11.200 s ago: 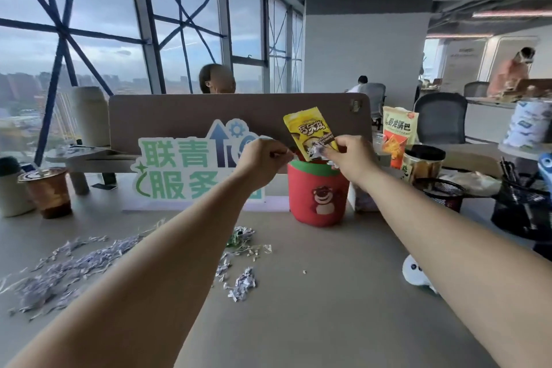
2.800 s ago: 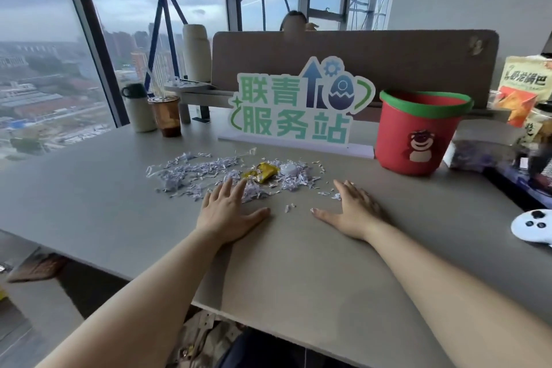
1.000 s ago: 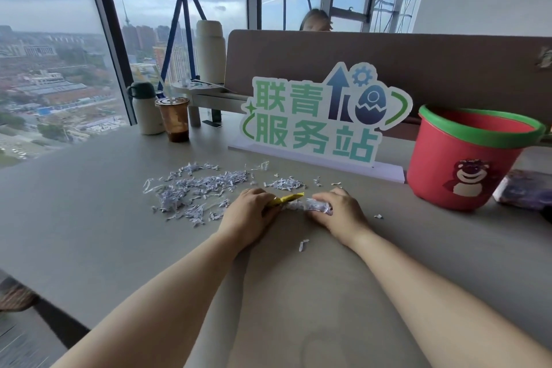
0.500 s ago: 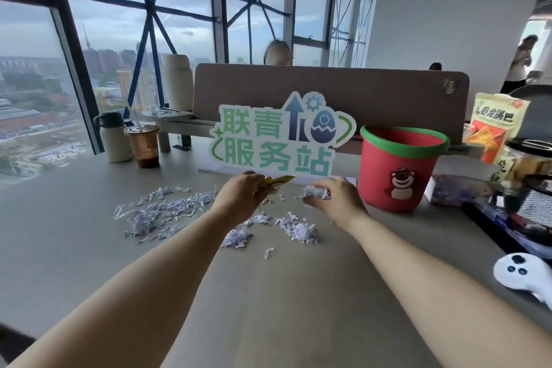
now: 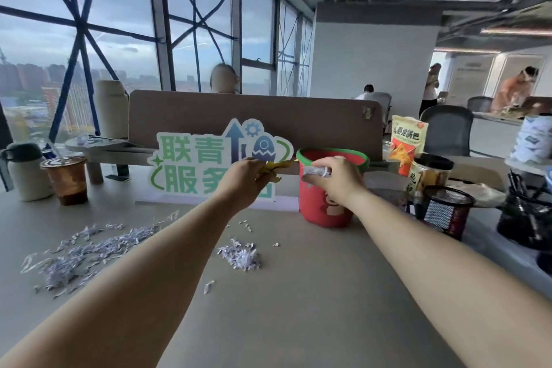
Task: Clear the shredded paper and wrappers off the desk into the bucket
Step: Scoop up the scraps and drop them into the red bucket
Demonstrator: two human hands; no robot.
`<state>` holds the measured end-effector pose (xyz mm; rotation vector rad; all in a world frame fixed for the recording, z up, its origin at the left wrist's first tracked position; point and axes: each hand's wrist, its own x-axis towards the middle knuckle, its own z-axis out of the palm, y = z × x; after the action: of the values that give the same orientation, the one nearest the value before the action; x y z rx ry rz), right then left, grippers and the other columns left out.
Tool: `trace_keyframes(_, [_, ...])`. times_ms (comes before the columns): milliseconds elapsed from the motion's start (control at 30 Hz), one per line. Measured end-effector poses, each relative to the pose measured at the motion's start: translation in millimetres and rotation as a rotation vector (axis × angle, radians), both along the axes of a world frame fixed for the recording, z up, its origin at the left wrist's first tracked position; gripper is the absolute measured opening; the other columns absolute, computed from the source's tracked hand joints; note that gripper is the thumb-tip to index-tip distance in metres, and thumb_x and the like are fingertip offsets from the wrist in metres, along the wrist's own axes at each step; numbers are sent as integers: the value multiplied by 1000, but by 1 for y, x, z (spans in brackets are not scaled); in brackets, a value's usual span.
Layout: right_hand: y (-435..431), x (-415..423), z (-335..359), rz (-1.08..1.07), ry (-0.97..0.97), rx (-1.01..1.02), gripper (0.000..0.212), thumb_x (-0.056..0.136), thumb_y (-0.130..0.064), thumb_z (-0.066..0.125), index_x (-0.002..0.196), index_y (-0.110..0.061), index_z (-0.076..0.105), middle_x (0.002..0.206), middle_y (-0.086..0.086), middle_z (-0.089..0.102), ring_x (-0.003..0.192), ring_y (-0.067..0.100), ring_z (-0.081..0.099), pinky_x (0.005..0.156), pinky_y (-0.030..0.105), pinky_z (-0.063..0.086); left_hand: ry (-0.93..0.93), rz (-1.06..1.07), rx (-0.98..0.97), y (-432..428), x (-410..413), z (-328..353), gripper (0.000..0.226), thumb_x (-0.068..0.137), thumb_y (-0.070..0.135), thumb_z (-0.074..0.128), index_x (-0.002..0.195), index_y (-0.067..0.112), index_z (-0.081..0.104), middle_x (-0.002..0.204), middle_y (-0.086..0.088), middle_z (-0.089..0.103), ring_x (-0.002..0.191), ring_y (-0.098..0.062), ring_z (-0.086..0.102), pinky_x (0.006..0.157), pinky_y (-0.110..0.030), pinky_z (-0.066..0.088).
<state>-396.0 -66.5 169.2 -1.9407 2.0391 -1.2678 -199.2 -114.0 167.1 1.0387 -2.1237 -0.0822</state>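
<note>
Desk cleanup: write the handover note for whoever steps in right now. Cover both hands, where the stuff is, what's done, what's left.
Left hand: shut on a crumpled yellow wrapper, raised just left of the red bucket.
Right hand: shut on a clump of shredded paper, at the bucket's near rim.
Done: this handful is lifted off the desk; nothing dropped yet.
Left: release both loads into the bucket, then gather the big shred pile at the left, the small pile mid-desk and the stray bits around them.
</note>
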Motion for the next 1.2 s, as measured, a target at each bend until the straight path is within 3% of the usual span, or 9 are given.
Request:
trace_keyframes(133, [-1,-22,19,-50,-4,-30,44,72,-39,74,102,-7,69,104,15,69,95,27,62,76,29,44,-15,-35,1,-15,-31,11,28,89,32,56,93,6,65,92,-13,66,76,-25,56,65,-35,45])
trace_keyframes(200, [-4,-33,27,-68,8,-37,44,74,-37,73,101,-3,69,104,18,69,99,32,62,82,34,47,-6,-49,15,-23,-46,16,29,89,34,57,92,5,65,89,-12,65,72,-23,53,61,-32,41])
trace_keyframes(400, [-35,-69,38,-97,-43,-27,39,76,-32,73,101,-1,67,101,18,69,99,32,62,81,37,47,-5,-102,-3,-63,-102,37,23,88,28,59,92,6,64,92,-8,62,75,-21,52,63,-29,41])
trace_keyframes(500, [-60,-85,37,-107,-53,39,41,75,-34,74,104,-7,66,93,3,61,91,19,57,70,26,43,-31,-103,1,-86,-126,40,21,88,28,58,90,7,62,89,-6,59,74,-22,52,61,-27,37])
trace_keyframes(567, [-76,-94,34,-87,-38,77,33,75,-33,74,94,-7,68,84,3,61,82,19,58,58,26,40,-62,-91,18,-97,-138,37,21,88,28,58,89,8,62,87,-6,59,71,-21,50,60,-27,36])
trace_keyframes(667, [-91,-103,27,-66,-30,114,27,75,-32,74,87,-8,68,74,6,64,71,22,60,55,26,40,-102,-93,81,-111,-151,28,20,88,32,58,92,13,61,83,-6,59,71,-25,54,59,-28,40])
trace_keyframes(767, [-99,-108,21,-107,38,108,26,78,-32,70,92,-10,69,83,6,67,78,22,59,64,30,43,-167,-73,114,-118,-157,20,24,88,36,56,102,17,60,85,-3,56,74,-27,54,62,-30,43])
trace_keyframes(900, [-102,-113,15,-107,57,117,23,80,-25,66,101,-15,69,100,7,71,93,25,64,84,36,52,-198,-85,79,-124,-160,15,28,88,36,54,113,25,60,106,-6,65,91,-29,61,69,-29,45])
trace_keyframes(1200, [-89,-109,24,-73,101,153,19,83,-30,64,99,-21,70,97,5,73,91,20,65,84,34,52,-214,-134,71,-116,-154,21,32,85,31,59,114,17,60,112,-9,64,103,-28,58,87,-39,51])
